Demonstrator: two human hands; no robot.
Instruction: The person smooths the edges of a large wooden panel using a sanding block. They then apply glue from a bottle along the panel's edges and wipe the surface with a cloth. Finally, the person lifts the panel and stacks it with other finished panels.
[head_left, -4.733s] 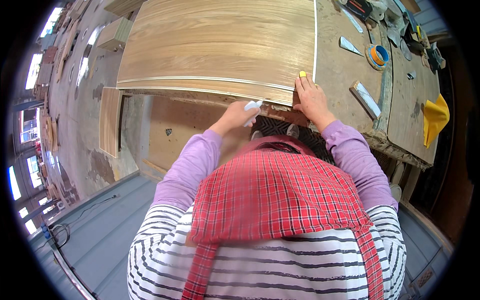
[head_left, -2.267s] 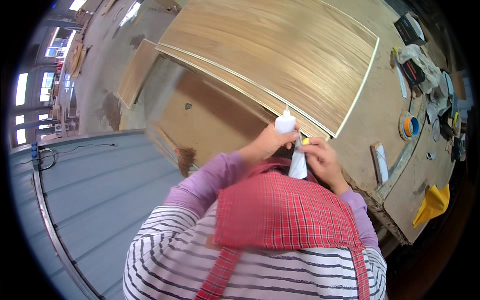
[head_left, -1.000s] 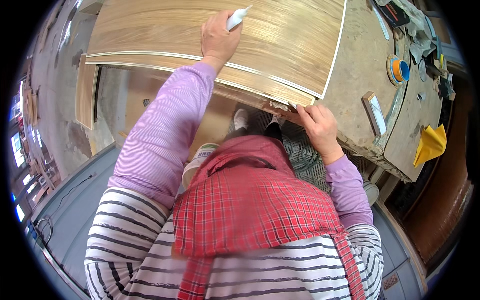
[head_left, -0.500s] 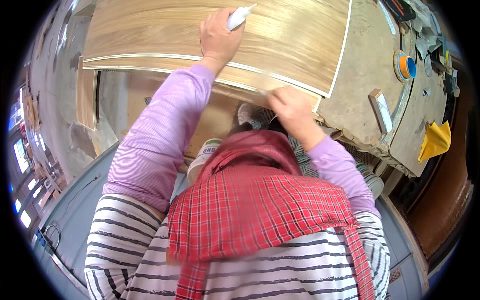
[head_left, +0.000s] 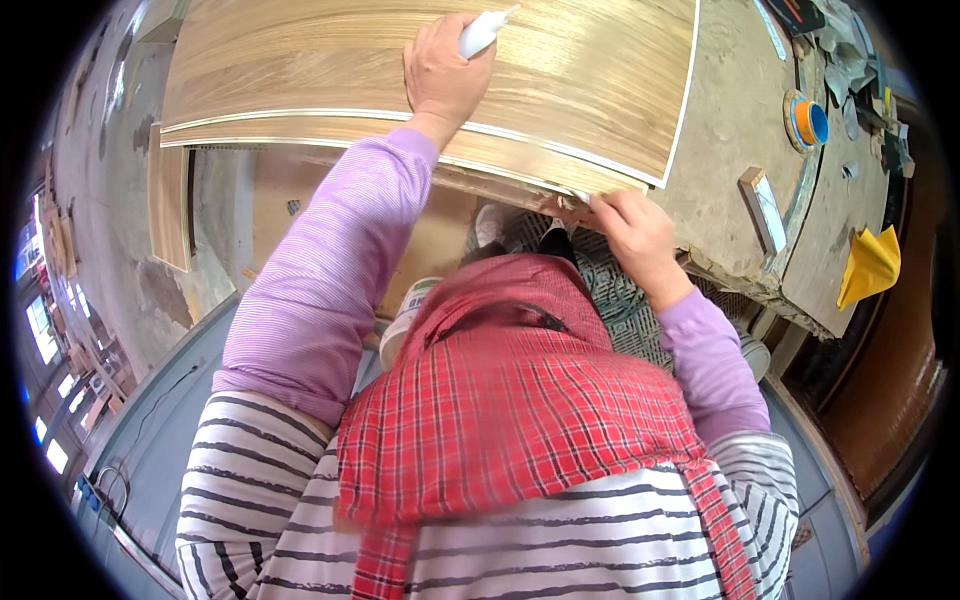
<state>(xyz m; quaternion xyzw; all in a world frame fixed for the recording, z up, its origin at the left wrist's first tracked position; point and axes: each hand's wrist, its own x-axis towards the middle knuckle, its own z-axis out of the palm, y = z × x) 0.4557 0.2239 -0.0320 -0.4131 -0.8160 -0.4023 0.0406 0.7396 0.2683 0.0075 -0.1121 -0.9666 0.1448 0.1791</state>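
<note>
A large wood-grain panel (head_left: 330, 60) with a pale edge strip lies on the workbench (head_left: 735, 130). My left hand (head_left: 443, 75) reaches out over the panel, shut on a white glue bottle (head_left: 484, 30) whose nozzle points away from me. My right hand (head_left: 632, 232) grips the panel's near edge by its right corner, fingers curled under it. A red plaid cloth hangs over my chest and hides what lies directly below.
On the bench to the right are an orange-and-blue tape roll (head_left: 806, 120), a small wooden block (head_left: 763, 208), a yellow cloth (head_left: 870, 268) and scattered tools at the far corner. A narrow board (head_left: 170, 200) leans at the left. Grey floor lies below.
Over the last seconds my left hand carried the glue bottle from near my chest out onto the panel. My right hand slid right along the panel's near edge.
</note>
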